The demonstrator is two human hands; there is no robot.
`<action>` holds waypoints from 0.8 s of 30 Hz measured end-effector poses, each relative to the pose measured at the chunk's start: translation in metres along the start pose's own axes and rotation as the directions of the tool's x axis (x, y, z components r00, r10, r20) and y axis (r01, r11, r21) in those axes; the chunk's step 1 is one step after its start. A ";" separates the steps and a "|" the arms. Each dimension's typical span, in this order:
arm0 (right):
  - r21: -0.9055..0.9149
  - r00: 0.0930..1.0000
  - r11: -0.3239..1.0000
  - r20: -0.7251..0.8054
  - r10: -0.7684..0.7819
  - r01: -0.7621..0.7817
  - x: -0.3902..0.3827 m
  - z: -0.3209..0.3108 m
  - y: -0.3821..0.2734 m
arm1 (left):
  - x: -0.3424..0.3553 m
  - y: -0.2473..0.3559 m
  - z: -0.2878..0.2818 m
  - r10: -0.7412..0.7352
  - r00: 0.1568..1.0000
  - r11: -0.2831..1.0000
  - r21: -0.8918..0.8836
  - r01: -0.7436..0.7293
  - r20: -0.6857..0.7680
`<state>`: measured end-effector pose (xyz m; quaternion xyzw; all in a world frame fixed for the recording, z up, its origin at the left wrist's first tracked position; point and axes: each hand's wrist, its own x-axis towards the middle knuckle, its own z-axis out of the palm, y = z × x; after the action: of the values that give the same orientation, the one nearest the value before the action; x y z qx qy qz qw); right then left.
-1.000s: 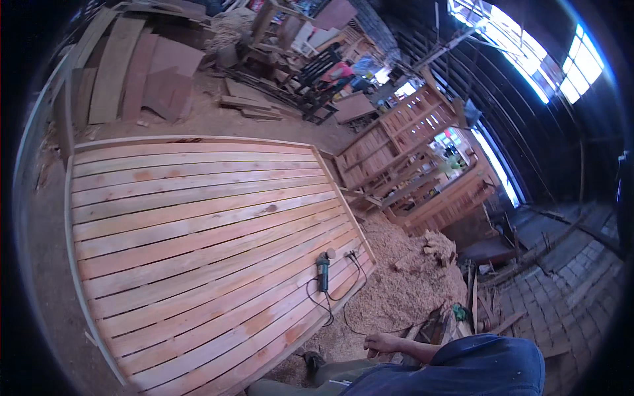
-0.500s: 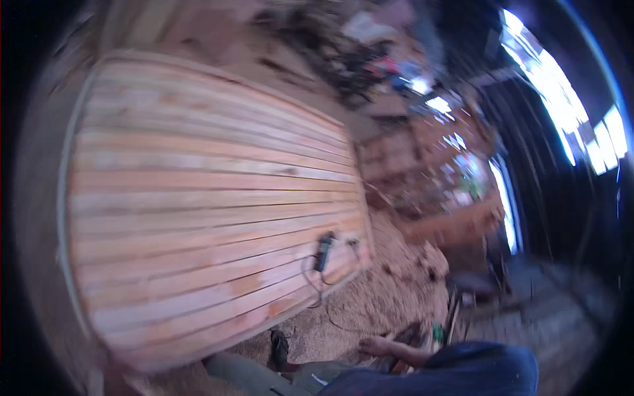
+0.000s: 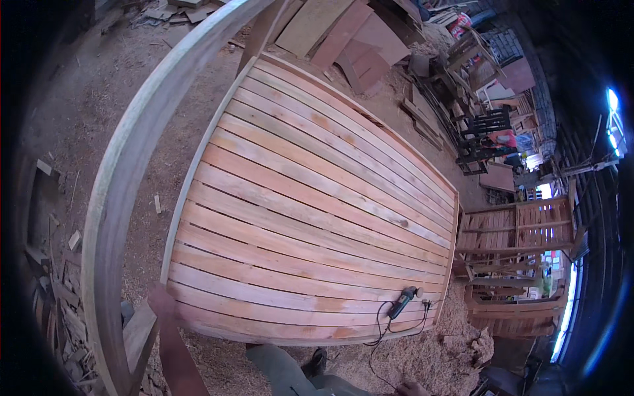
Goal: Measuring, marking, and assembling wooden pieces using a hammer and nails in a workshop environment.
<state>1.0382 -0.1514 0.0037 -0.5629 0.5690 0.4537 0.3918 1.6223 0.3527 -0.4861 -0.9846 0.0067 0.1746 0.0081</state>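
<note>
A broad slatted wooden bed base (image 3: 310, 198) with a raised rim fills the middle. My left hand (image 3: 162, 301) is at its near left corner, touching or close to the rim. It is dark and smeared, so its fingers do not show clearly. Low at the front edge of the picture, my right hand (image 3: 412, 389) shows only in part, over wood shavings, with its fingers unclear. On the near right slats rests an angle grinder (image 3: 402, 303) with a black cord trailing over the rim to the floor.
A tall pale wooden frame (image 3: 109, 218) rises at the bed base's left end. Shavings (image 3: 449, 336) are heaped at the right. Boards (image 3: 360, 43) lean at the back, slatted wooden furniture (image 3: 518, 228) stands far right, and offcuts (image 3: 76, 317) litter the left floor.
The view has swung left, so the bed base sits further right and the pale frame has come in. My left hand has appeared at the corner; my right hand is lower in the picture.
</note>
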 end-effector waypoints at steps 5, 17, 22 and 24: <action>-0.206 0.998 0.978 0.045 0.043 -0.033 -0.030 0.012 -0.010 | -0.056 0.056 -0.051 -0.096 0.970 0.992 -0.064 0.113 0.225; 0.210 0.964 0.954 -0.201 -0.173 0.215 -0.010 0.033 -0.037 | -0.062 0.183 -0.207 -0.017 0.992 0.932 -0.362 -0.029 -0.123; 0.234 0.905 0.903 -0.325 -0.276 0.360 -0.003 0.045 -0.032 | 0.040 0.245 -0.262 0.226 0.971 0.912 -0.368 -0.183 0.075; 0.274 0.886 0.877 -0.368 -0.283 0.394 -0.001 0.053 -0.017 | 0.023 0.265 -0.290 0.303 0.953 0.916 -0.270 -0.295 -0.012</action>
<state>1.0522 -0.0996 -0.0114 -0.6435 0.5854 0.1749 0.4610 1.7392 0.0819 -0.2250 -0.9611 0.1333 0.1879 -0.1522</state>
